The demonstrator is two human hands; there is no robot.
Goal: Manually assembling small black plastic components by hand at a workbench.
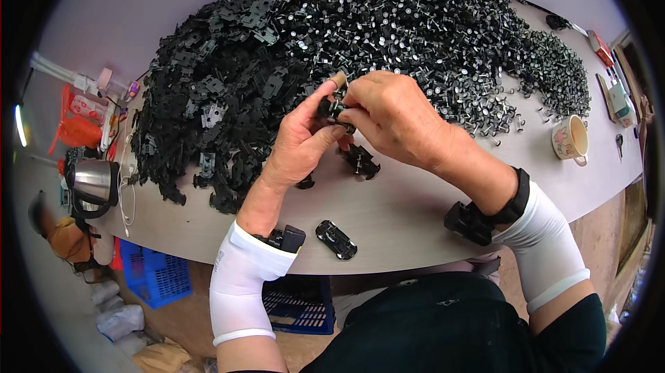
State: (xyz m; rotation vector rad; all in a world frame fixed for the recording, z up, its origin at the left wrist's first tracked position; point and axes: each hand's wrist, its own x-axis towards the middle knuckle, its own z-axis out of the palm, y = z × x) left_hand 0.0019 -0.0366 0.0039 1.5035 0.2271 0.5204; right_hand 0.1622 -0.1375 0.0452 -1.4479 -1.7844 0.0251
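Note:
My left hand (299, 139) is closed around a small black toy car chassis (332, 111), and a tan cover wraps one of its fingertips. Against that piece, the thumb and fingers of my right hand (402, 117) are pinched together; what lies between them is hidden. Just below both hands, another black chassis with wheels (361, 160) rests on the table. Nearer the front edge lies a glossy black toy car (337, 239), apart from either hand.
A heap of black chassis plates (215, 89) covers the table's left and back. Beside it spreads a large pile of wheel axles (415, 27). A mug (571, 139) stands at the right, a steel kettle (95, 182) at the left edge. Blue crates (156, 276) sit below the table.

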